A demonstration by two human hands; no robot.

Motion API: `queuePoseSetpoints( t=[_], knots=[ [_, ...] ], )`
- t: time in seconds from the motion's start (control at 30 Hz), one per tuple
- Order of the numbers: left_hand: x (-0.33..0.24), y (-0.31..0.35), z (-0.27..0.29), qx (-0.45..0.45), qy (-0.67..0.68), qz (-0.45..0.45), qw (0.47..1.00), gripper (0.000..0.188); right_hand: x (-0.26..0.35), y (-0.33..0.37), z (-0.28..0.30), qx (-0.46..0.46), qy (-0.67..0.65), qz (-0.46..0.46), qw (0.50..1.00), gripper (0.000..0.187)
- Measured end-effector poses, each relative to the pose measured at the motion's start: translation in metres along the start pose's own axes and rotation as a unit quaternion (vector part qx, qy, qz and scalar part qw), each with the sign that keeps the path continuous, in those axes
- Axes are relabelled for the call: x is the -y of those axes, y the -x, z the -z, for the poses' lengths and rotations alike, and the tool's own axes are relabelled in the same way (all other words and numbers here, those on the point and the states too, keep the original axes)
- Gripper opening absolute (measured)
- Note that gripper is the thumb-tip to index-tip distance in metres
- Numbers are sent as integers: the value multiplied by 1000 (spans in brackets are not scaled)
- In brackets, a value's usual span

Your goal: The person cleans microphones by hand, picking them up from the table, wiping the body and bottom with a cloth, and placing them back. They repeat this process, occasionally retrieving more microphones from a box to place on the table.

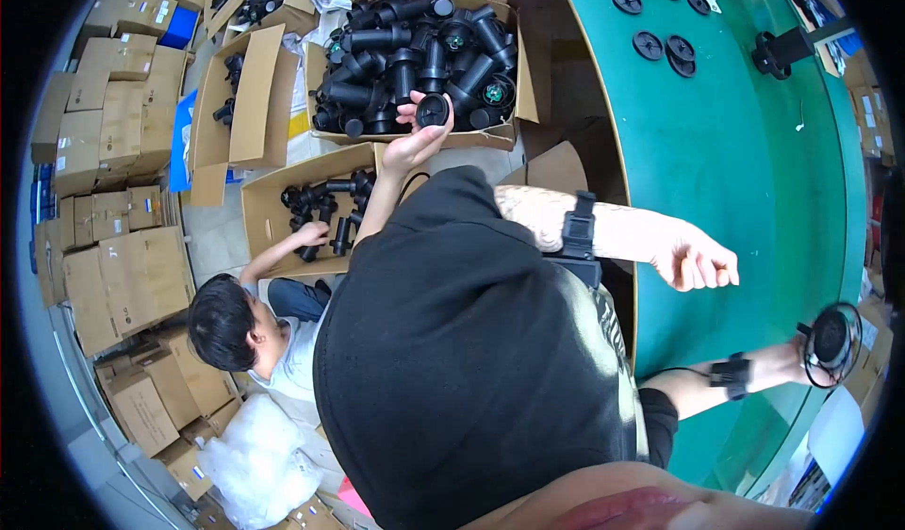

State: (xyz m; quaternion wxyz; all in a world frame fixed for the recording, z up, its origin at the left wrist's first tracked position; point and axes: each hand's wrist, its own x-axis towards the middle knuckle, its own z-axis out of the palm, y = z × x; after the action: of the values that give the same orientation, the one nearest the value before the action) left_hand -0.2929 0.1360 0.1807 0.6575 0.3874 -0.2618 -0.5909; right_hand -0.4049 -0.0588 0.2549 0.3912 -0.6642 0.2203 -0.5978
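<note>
My left hand (696, 258) hangs over the green tabletop (745, 172) with its fingers curled in. Whatever may be inside them is hidden. A black strap (579, 227) circles my left forearm. Farther right and nearer, my right hand (809, 358) grips a round black cap (831, 335), with a thin ring showing around it. The cap covers most of those fingers. A second black strap (731, 376) sits on my right wrist. Flat black round caps (649, 46) lie in several spots at the table's far end, away from both hands.
Beside me, a co-worker (226, 327) reaches into a carton (259, 214) of black fittings. Another hand (415, 144), apparently the co-worker's, holds a black ring-shaped cap (432, 110) by a fuller box of black pipe fittings (405, 59). A black fitting (781, 51) hangs from a bar at the table's far right.
</note>
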Motion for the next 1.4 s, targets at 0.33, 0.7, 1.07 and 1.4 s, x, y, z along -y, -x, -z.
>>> queuePoseSetpoints(
  t=[0.33,0.7,1.07,1.4],
  knots=[
    [-122,190,31,-442,-774,-12,453,37,-3,-22,40,-88,-53,-158,982,64],
    [-14,288,113,-619,-605,161,473,36,-30,-49,58,-27,-184,-190,964,60],
    [-13,265,135,-561,-634,242,475,28,-49,-55,84,10,-253,-118,960,59],
    [-128,124,144,-378,-762,-92,518,27,-23,-34,51,47,-309,-131,941,53]
  ],
)
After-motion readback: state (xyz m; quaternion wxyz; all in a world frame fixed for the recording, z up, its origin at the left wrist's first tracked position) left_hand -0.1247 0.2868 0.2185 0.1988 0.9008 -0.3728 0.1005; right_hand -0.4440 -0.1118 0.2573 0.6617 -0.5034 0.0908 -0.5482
